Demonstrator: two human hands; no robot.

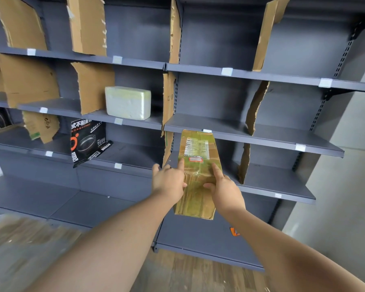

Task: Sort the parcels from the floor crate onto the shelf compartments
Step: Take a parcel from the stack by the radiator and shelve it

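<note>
A long brown cardboard parcel, wrapped in clear tape with a white shipping label on top, is held out in front of the grey metal shelf. My left hand holds its left edge, index finger stretched along the top and thumb beneath. My right hand holds its right edge the same way. The parcel's far end points up at the front lip of the middle shelf board, in front of the compartment right of a cardboard divider.
A white foam box sits in the compartment to the left. Below it a black frying-pan box leans as a divider. Torn cardboard dividers split the shelves. Wooden floor lies below, and a grey wall stands at the right.
</note>
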